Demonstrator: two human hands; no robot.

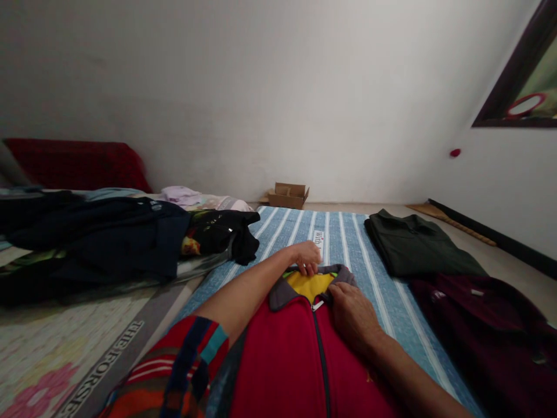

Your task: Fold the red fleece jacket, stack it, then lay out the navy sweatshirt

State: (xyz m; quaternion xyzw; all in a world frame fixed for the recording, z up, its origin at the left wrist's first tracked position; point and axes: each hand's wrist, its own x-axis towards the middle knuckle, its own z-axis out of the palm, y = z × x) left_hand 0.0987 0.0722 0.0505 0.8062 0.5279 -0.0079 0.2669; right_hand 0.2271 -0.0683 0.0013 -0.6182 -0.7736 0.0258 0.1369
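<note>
A red zip-up jacket (pixel 282 360) lies front up before me, with its dark zipper running down the middle. Its grey collar is spread around a yellow lining (pixel 311 284). My left hand (pixel 307 256) reaches across to the back of the collar, its bent fingers closed at the edge. On the right side of the collar, my right hand (pixel 354 313) grips the grey fabric between thumb and fingers. The silver zipper pull (pixel 317 305) hangs between the two hands, near the top of the zipper.
A blue striped sheet (pixel 374 296) lies under the jacket. To the right are a folded dark green garment (pixel 422 244) and a maroon garment (pixel 483 337). Dark clothes (pixel 117 238) are heaped on the left. A cardboard box (pixel 287 196) stands by the wall.
</note>
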